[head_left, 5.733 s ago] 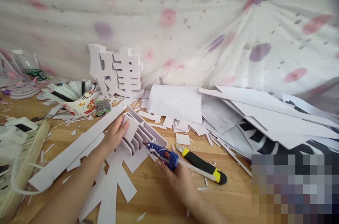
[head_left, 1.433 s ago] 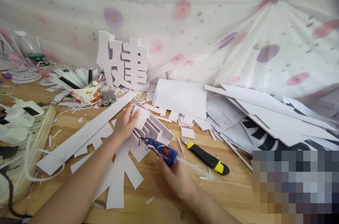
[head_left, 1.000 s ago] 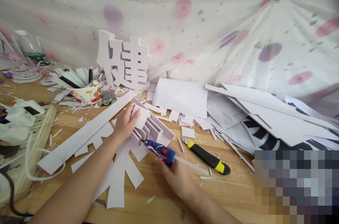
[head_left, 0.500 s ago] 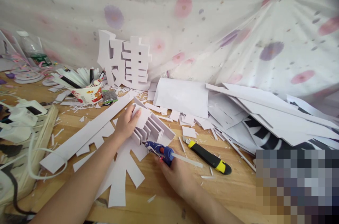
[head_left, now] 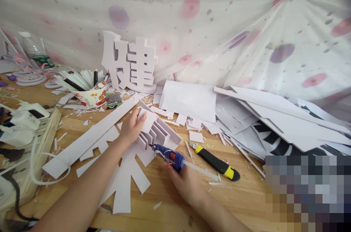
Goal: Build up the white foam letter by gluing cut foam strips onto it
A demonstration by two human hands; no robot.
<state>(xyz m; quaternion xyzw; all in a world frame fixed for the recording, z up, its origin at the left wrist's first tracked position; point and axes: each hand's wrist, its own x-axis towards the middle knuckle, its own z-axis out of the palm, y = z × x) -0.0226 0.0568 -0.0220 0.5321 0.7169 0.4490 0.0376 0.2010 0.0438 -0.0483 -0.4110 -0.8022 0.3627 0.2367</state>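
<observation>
White Prevailing, Blue and Yellow Standing Out

The glue gun [head_left: 168, 155] is showing deep blue with a red-orange patch, and the glue stick [head_left: 201, 170] is looking milky and translucent. The slatted piece [head_left: 161, 129] and the standing character [head_left: 140, 60] are both appearing plain white. The utility knife [head_left: 215, 162] is pairing black with bright yellow. The surface [head_left: 203, 202] is displaying light brown wood grain. Pink and purple blooms with grey dots are patterning the whitish sheet [head_left: 164, 12]; red and yellow print is decorating the white bowl [head_left: 91, 99].
</observation>
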